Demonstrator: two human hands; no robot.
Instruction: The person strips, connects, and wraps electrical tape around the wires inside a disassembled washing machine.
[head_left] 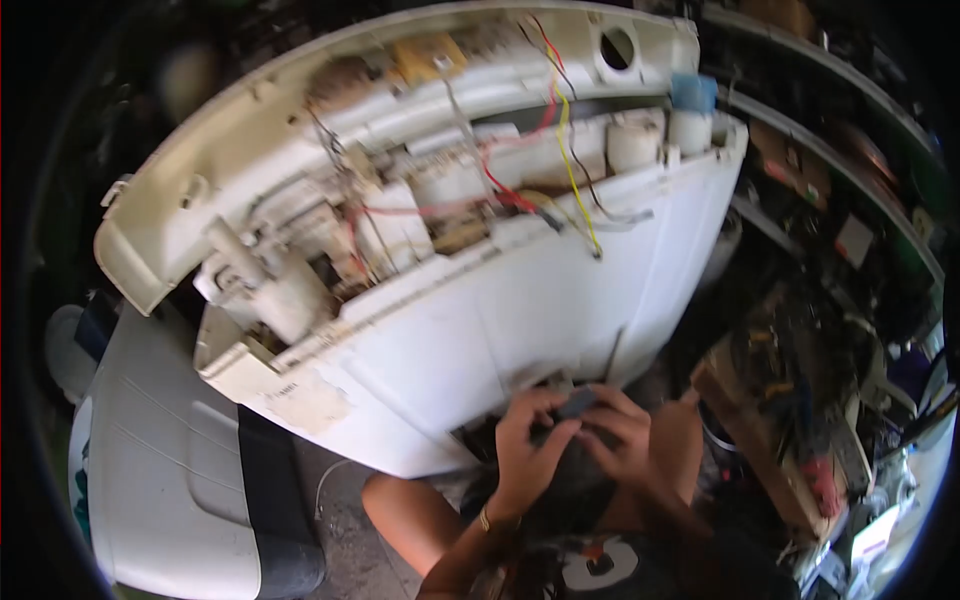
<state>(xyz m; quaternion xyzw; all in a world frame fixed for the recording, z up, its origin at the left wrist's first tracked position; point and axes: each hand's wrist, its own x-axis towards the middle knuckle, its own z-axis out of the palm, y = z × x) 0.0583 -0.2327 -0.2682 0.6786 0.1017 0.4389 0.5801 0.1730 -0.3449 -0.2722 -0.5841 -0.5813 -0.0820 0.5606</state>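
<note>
A small dark grey-blue piece (577, 404) is pinched between my two hands, low in the middle of the view. My left hand (530, 445) has its fingers and thumb closed on the piece from the left. From the right, my right hand (618, 432) grips it with bent fingers. The piece is too small and blurred to name. Just beyond the hands stands a white appliance panel (520, 300) with a dark opening at its lower edge. Loose red, black and yellow wires (575, 180) hang over its open top.
A cream cover (170, 215) leans behind the appliance. At the left stands a grey-white casing (180, 450) with a dark base. On the right are a wooden box edge (760, 445) with tools inside, and cluttered shelves (830, 150).
</note>
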